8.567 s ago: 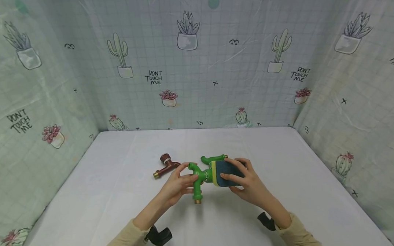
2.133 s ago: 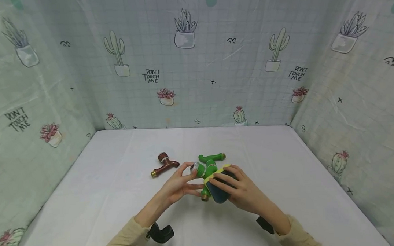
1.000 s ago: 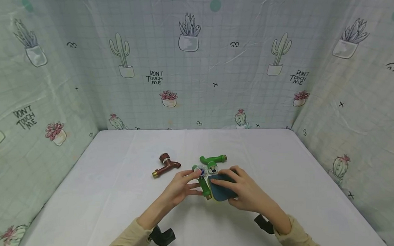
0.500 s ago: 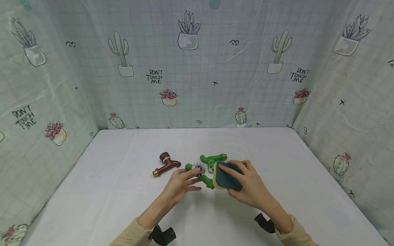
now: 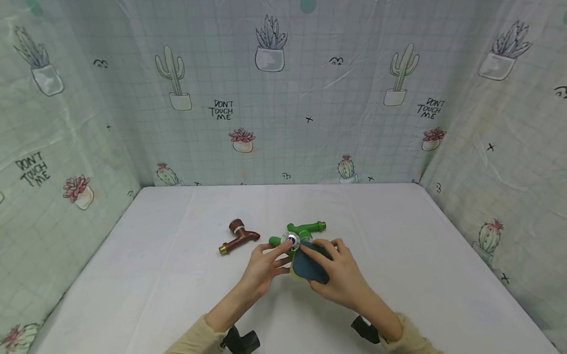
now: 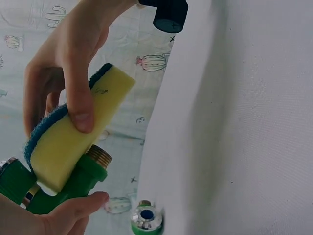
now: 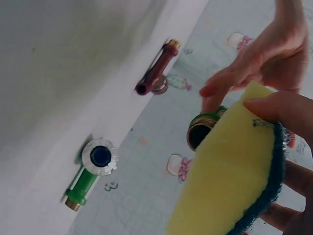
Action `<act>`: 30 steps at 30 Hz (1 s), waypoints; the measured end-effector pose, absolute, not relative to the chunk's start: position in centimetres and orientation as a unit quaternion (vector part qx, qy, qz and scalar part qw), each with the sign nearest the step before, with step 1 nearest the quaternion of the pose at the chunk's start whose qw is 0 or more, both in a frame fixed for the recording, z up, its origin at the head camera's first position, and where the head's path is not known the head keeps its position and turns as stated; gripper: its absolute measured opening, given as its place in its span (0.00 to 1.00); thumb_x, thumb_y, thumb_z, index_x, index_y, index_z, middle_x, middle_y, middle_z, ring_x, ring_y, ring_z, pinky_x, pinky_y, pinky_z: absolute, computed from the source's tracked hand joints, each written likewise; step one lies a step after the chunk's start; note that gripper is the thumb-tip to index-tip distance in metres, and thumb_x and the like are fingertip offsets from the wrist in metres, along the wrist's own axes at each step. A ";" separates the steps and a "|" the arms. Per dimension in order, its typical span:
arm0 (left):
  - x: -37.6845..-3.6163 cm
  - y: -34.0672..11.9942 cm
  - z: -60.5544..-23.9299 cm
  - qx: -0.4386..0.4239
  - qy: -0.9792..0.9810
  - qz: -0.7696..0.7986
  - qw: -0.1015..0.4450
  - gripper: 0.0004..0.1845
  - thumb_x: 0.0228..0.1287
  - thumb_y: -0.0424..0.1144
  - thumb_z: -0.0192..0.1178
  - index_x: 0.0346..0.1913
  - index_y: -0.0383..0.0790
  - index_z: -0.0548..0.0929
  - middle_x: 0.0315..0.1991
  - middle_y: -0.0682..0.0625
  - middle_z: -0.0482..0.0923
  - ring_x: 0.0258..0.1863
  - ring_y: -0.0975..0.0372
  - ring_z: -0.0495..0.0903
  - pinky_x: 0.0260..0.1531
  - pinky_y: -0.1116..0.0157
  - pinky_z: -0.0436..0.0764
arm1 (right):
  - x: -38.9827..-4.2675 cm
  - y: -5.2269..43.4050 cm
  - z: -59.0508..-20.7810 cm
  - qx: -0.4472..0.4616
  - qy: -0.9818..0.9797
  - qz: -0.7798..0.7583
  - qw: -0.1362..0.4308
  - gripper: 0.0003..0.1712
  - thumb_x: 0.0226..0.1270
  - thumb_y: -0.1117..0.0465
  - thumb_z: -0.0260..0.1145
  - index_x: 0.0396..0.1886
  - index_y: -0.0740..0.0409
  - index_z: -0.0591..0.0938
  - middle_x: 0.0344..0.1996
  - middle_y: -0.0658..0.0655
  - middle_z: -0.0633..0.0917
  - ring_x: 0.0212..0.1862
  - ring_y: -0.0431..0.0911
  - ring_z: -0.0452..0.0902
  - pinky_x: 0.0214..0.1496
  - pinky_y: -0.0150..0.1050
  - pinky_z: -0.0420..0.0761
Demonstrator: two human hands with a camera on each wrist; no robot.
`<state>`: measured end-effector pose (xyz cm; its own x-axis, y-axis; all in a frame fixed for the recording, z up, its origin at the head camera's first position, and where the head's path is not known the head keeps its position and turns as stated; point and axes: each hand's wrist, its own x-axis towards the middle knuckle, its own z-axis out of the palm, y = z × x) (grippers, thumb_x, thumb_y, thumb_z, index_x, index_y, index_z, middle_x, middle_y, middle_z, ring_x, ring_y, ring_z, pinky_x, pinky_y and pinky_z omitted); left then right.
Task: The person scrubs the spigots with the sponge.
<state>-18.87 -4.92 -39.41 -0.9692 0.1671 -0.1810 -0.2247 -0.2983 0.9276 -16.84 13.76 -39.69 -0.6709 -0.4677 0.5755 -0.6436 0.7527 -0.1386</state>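
Observation:
My left hand (image 5: 261, 268) holds a green tap (image 6: 83, 176) up off the table, its thumb on the clear round knob with a blue centre. A sponge (image 5: 310, 263), yellow with a dark blue scouring side, is gripped by my right hand (image 5: 342, 275). In the left wrist view the sponge's yellow face (image 6: 73, 142) lies against the tap's body, beside the brass threaded end. From the right wrist view, the sponge (image 7: 230, 161) hides most of the tap; only its open threaded end (image 7: 199, 133) shows.
A second green tap (image 5: 310, 227) lies on the white table (image 5: 174, 287) just behind the hands. Left of it lies a brown tap (image 5: 240, 237) with a brass end. Patterned cloth (image 5: 310, 144) walls the table at the back and both sides.
Since half a second ago, the sponge has moved left and tilted, now covering the tap's lower pipe. Earlier, the held tap was turned so its knob now faces up. Both grips continue.

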 end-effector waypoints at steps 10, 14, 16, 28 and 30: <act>-18.7 -4.6 -39.5 0.005 0.617 0.781 0.094 0.37 0.52 0.43 0.63 0.56 0.33 0.51 0.52 0.33 0.69 0.44 0.55 0.79 0.44 0.45 0.75 | -18.0 13.5 -39.9 0.241 -0.919 0.165 0.265 0.37 0.34 0.55 0.75 0.52 0.48 0.77 0.46 0.57 0.76 0.38 0.49 0.64 0.33 0.40 0.71; -18.9 -4.7 -39.7 0.003 0.620 0.779 0.094 0.34 0.54 0.43 0.62 0.55 0.31 0.55 0.50 0.35 0.70 0.44 0.53 0.80 0.44 0.44 0.75 | -18.4 14.0 -39.7 0.215 -0.924 0.172 0.264 0.37 0.36 0.56 0.74 0.54 0.48 0.76 0.48 0.59 0.75 0.40 0.52 0.65 0.35 0.44 0.72; -18.9 -4.8 -39.7 -0.003 0.618 0.780 0.097 0.32 0.55 0.45 0.61 0.53 0.31 0.56 0.51 0.34 0.70 0.46 0.48 0.78 0.44 0.44 0.74 | -18.6 14.4 -39.5 0.208 -0.923 0.194 0.261 0.37 0.37 0.57 0.74 0.55 0.48 0.75 0.49 0.59 0.75 0.41 0.52 0.64 0.36 0.45 0.74; -19.1 -4.8 -39.7 -0.028 0.587 0.794 0.159 0.36 0.58 0.55 0.55 0.55 0.31 0.53 0.61 0.32 0.55 0.57 0.29 0.58 0.45 0.41 0.71 | -17.2 14.9 -39.4 0.304 -0.851 0.353 0.243 0.41 0.41 0.60 0.75 0.59 0.48 0.70 0.54 0.55 0.70 0.51 0.47 0.62 0.41 0.47 0.79; -19.0 -4.7 -39.6 -0.018 0.601 0.782 0.163 0.39 0.57 0.56 0.55 0.57 0.30 0.51 0.60 0.31 0.55 0.56 0.30 0.60 0.44 0.42 0.74 | -17.2 14.8 -39.5 0.300 -0.849 0.356 0.248 0.41 0.40 0.60 0.75 0.59 0.48 0.70 0.54 0.56 0.70 0.51 0.48 0.62 0.40 0.48 0.79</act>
